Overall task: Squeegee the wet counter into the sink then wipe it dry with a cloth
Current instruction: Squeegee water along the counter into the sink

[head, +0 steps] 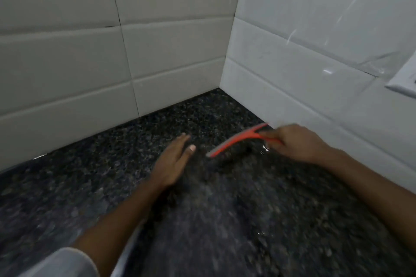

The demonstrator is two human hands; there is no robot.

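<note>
Step in hand, by judgement: squeegee pass, first half of task; cloth wipe not yet begun. No cloth in view.

Nearest the camera: white sleeve [65,261] at lower left; beside it a pale curved metallic edge [128,252], possibly the sink rim, too blurred to confirm.

Counter [225,220]: dark speckled granite, flat, polished, with small bright glints of water near the squeegee.

Left hand [173,162]: empty, fingers extended and together, palm down, low over the granite; contact not determinable.

Right hand [297,141]: clenched around the handle of the orange squeegee [236,141]. T-shaped plastic tool, thin straight blade edge angled down at the stone, close beside the right wall.

Farthest: tiled walls [157,36] meeting in a corner; glossy white rectangular tiles, raised bevels, dark grout lines. White fitting [403,78] at right edge, cut off.

Next move, by judgement: blade pressed flat, drawn from the corner toward the near edge; even pressure needed along the wall joint.
</note>
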